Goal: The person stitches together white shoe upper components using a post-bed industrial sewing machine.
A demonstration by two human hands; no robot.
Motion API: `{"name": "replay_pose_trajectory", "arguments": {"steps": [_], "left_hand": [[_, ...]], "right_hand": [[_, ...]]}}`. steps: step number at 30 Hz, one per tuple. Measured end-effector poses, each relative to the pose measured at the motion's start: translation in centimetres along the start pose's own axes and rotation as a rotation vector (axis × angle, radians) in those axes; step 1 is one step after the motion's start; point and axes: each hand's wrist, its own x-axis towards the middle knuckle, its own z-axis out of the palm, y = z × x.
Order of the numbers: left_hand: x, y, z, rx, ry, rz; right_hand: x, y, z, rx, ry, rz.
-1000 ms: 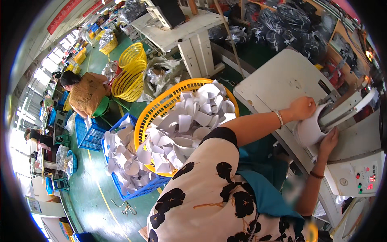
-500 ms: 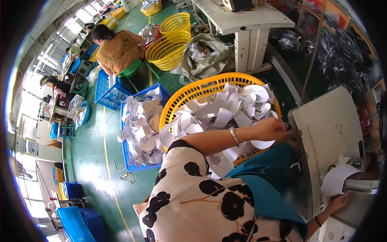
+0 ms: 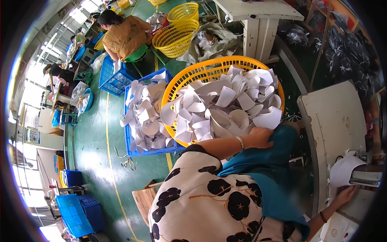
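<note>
My left hand (image 3: 259, 138), with a bangle on its wrist, is at the near rim of the yellow basket (image 3: 177, 76). Its fingers are curled beside a white curved band (image 3: 268, 117), above my teal-covered lap; whether they grip the band is hidden. Many similar white bands fill the basket. At the far right my right hand (image 3: 346, 195) pinches the lower edge of another white band (image 3: 342, 171). That band is looped around the narrow arm of a sewing machine (image 3: 365, 177), and its far side is hidden.
A blue crate (image 3: 128, 139) heaped with more white bands stands left of the basket. The machine's pale table (image 3: 332, 117) is at my right. A wooden stool (image 3: 145, 203) shows behind me. Beyond are stacked yellow baskets (image 3: 175, 39), a sack (image 3: 213, 42) and a seated person (image 3: 125, 37).
My left hand has come down from above the basket to its near rim, beside a white band. My right hand stays on the band at the machine. The whole view has shifted slightly.
</note>
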Motion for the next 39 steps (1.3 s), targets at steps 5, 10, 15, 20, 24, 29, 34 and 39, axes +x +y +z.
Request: {"name": "replay_pose_trajectory", "arguments": {"steps": [5,10,15,20,24,29,34,39], "left_hand": [[3.1,-1.1,1.4,-0.047,-0.032,-0.106],[3.9,-2.1,1.0,0.178,0.203,-0.044],[6.6,-2.6,-1.1,0.251,0.207,-0.06],[5.3,-2.6,-2.2,0.234,0.028,-0.032],[-0.9,-2.3,-6.8,0.106,-0.132,0.058],[-9.4,-5.1,-11.8,0.318,0.131,0.018],[-12.0,-8.2,-11.2,0.293,0.061,-0.222],[-9.9,-8.2,-12.6,0.103,0.356,-0.269]], "right_hand": [[-0.3,0.7,-1.1,-0.25,0.101,-0.338],[-1.1,-0.6,1.0,0.016,0.003,-0.078],[-3.4,-6.2,2.1,0.111,0.055,0.034],[-3.8,-6.8,2.1,0.098,0.107,0.062],[-3.4,-5.3,1.3,0.138,0.065,0.06],[-3.8,-6.2,2.4,0.166,0.091,0.026],[-4.0,-6.6,2.5,0.202,0.119,0.014],[-3.9,-5.8,2.9,0.174,0.078,-0.071]]}}
